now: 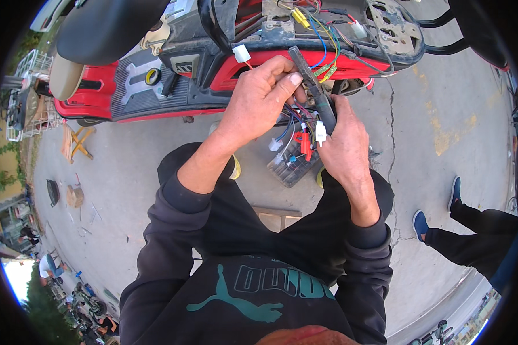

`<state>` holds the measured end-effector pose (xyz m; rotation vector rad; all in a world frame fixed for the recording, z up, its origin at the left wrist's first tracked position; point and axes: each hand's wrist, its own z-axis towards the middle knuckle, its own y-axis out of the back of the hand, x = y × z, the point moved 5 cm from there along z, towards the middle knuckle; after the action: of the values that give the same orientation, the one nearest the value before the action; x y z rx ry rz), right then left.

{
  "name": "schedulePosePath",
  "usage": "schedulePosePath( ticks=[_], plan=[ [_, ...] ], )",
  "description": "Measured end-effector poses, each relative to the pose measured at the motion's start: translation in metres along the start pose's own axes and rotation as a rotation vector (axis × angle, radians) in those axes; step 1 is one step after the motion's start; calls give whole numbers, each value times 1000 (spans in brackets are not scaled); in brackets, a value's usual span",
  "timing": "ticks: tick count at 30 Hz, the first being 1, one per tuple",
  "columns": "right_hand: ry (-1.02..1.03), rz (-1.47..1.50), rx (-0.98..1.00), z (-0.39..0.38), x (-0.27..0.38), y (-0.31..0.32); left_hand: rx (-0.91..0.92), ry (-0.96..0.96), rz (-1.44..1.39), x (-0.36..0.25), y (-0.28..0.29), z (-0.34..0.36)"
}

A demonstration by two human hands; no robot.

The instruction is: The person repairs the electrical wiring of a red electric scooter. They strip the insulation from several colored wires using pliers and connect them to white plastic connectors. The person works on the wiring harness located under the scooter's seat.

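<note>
My right hand (346,135) is wrapped round a long, dark, flat box (309,80), seen edge-on and tilted. My left hand (262,100) is closed in a pinch beside its upper part; what lies between the fingertips is hidden. Past the left knuckles a white plug (242,53) shows on an orange wire that passes behind the hand. A white connector (320,132) sits by my right thumb. Beneath the hands hang several wires with a red connector (303,144) and a pale connector (275,144). Lower down is a dark finned casing (292,172), partly covered by the wires.
A red scooter (213,98) with its body opened stands across the front, loose wiring and a yellow connector (300,18) exposed. A tape roll (152,76) lies on its footboard. Another person's shoes (421,224) are at the right. A wooden stool (82,142) stands left.
</note>
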<state>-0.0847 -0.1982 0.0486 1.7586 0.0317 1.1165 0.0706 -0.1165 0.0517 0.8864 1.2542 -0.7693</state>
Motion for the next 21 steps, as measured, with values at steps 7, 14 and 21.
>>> schedulePosePath(
  ticks=[7,14,21],
  plan=[
    [-23,-76,26,1,-2,-1,9,-6,0,5,-1,0],
    [-12,-78,-34,3,-7,-4,4,-10,-54,5,-4,3],
    [-59,64,35,-2,-2,-5,3,7,-131,8,1,2]
  ],
)
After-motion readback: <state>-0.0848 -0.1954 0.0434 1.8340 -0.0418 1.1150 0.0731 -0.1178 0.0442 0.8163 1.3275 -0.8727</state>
